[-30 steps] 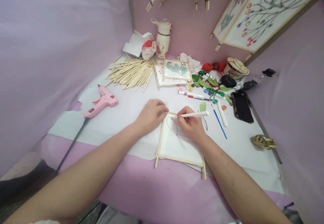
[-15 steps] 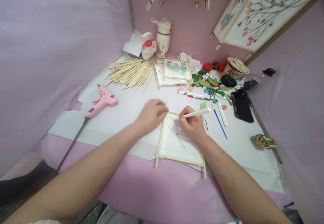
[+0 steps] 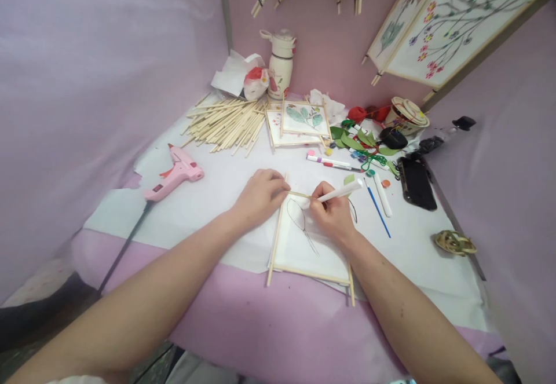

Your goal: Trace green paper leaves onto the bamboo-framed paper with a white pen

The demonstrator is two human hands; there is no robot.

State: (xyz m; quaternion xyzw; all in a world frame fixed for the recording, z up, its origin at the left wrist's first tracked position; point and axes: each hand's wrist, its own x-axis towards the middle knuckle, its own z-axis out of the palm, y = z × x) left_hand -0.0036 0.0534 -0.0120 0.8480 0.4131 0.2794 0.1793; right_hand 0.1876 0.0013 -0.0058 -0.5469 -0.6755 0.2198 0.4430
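A small paper panel in a wooden stick frame (image 3: 304, 251) lies on the white sheet in front of me, with a thin black leaf outline drawn on it. My right hand (image 3: 332, 213) is closed around a white pen (image 3: 343, 190), whose tip sits near the panel's top edge. My left hand (image 3: 260, 196) rests with curled fingers on the frame's top left corner, pressing the sticks down.
A pink glue gun (image 3: 176, 172) lies at the left with its cord trailing down. A pile of wooden sticks (image 3: 228, 122), finished leaf panels (image 3: 304, 119), markers (image 3: 332, 163), a blue brush (image 3: 377, 203), green leaves (image 3: 351, 139) and a black phone (image 3: 416, 182) crowd the back and right.
The pen's rear end has tilted upward and my right hand has shifted slightly along the panel's top edge. My left hand has stayed on the corner.
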